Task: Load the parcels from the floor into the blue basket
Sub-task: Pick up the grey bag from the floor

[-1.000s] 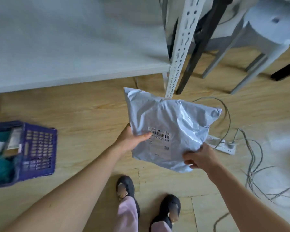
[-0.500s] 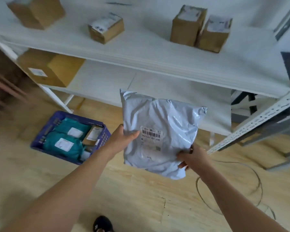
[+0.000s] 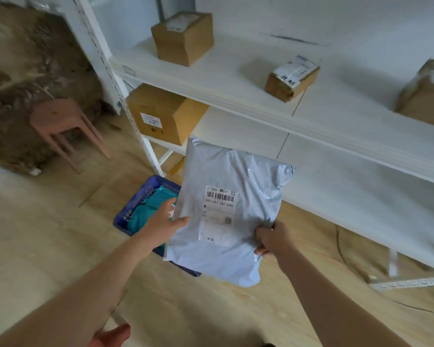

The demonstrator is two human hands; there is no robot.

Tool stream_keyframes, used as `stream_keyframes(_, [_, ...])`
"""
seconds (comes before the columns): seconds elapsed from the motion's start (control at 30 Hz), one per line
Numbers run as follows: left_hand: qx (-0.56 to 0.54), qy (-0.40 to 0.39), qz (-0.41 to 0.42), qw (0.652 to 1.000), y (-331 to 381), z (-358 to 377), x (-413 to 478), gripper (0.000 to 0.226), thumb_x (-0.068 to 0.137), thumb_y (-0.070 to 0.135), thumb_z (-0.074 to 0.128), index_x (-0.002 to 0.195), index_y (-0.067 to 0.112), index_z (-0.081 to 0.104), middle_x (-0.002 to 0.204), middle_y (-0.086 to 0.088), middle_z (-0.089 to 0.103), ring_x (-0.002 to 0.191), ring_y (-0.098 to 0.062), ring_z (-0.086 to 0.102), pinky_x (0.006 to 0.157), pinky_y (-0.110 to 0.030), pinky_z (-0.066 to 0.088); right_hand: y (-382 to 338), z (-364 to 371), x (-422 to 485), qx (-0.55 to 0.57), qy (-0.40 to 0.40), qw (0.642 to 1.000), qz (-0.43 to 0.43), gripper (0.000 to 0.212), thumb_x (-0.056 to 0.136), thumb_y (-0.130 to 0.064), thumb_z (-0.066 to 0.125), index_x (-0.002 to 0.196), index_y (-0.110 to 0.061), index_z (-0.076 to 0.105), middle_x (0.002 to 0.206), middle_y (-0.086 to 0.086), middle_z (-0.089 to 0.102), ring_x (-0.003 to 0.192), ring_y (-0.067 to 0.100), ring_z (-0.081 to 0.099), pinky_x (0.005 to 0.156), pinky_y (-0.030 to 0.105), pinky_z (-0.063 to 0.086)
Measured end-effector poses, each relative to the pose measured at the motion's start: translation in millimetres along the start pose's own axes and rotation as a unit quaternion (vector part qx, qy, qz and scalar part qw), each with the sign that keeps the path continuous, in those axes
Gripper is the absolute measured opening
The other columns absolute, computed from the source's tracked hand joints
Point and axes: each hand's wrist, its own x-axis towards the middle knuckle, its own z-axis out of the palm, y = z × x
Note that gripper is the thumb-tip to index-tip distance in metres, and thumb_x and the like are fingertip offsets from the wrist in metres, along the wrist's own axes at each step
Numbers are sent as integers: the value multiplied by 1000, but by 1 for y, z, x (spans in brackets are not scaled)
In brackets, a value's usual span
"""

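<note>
I hold a pale grey plastic mailer parcel [image 3: 232, 211] with a white barcode label in front of me, above the floor. My left hand [image 3: 164, 225] grips its left edge, thumb on the front. My right hand [image 3: 271, 237] pinches its lower right side. The blue basket [image 3: 138, 209] stands on the wooden floor just behind and below the parcel, which hides its right part. Teal parcels [image 3: 152, 209] lie inside it.
A white metal shelf unit [image 3: 273, 111] rises behind the basket, with several cardboard boxes [image 3: 183, 37] on its boards. A pink stool [image 3: 60, 121] stands at the left before a brown straw-like mass. A cable lies on the floor at the right.
The view has swung left and the parcel, still in both hands, has come over the blue basket, which now lies directly behind it.
</note>
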Motion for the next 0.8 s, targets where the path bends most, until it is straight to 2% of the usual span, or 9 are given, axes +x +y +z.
stream_keyframes(0.13, [-5,14,-28,999,-15,-43,43,74,88,30,63,148,22,22,152,0,30,138,-19,32,111,-38,31,-34,50,35,-21,-38,999,-5,18,81,-1,41,95,-4,52,46,8,57,36,20,57,43,25,46])
stream_keyframes(0.27, [-15,6,-62,998,-26,-76,100,76,88,28,63,149,21,18,153,-2,26,139,-21,31,93,-29,35,-65,95,81,-36,-67,997,-5,23,83,-1,36,100,-9,49,53,10,59,44,22,59,48,28,48])
stream_keyframes(0.43, [-32,1,-97,995,-35,-110,172,69,91,22,60,148,19,21,149,-2,34,130,-18,41,85,-23,37,-102,150,144,-45,-79,996,14,25,83,-1,34,102,-9,47,52,10,61,48,26,63,60,36,53])
stream_keyframes(0.5, [-24,-3,-93,995,-36,-120,195,58,93,18,56,144,16,29,123,7,52,97,-5,52,69,-13,38,-115,170,163,-53,-89,994,29,27,84,-1,33,105,-10,47,52,10,61,48,23,63,55,34,52])
stream_keyframes(0.53, [-23,1,-90,996,-33,-125,205,50,94,14,54,140,15,34,102,15,52,80,2,47,60,-8,34,-121,179,174,-57,-92,993,40,29,85,-1,32,108,-9,47,50,8,60,48,23,63,50,31,49])
stream_keyframes(0.6, [-28,2,-108,994,-31,-134,221,39,94,10,53,129,20,39,80,19,40,68,7,38,55,-9,32,-126,196,194,-58,-94,992,66,31,88,-2,31,114,-8,47,42,4,56,50,24,62,41,25,41])
stream_keyframes(0.67, [-28,-13,-115,993,-56,-144,252,37,93,11,55,124,22,39,86,15,43,79,-1,48,65,-14,37,-131,216,212,-59,-93,990,86,36,90,-3,32,123,-8,44,41,2,56,51,24,63,39,24,39])
stream_keyframes(0.7, [-28,-26,-118,992,-70,-150,266,44,93,13,56,132,19,38,100,12,47,97,-9,52,76,-19,38,-132,226,220,-62,-94,989,92,38,91,-4,32,128,-8,42,47,4,60,51,22,64,39,23,41])
stream_keyframes(0.8, [11,-71,-137,988,-107,-169,309,71,91,26,59,149,17,18,150,-1,30,139,-21,29,104,-35,32,-130,262,243,-63,-89,987,117,40,92,-5,34,131,-11,39,65,8,63,43,13,63,40,21,47])
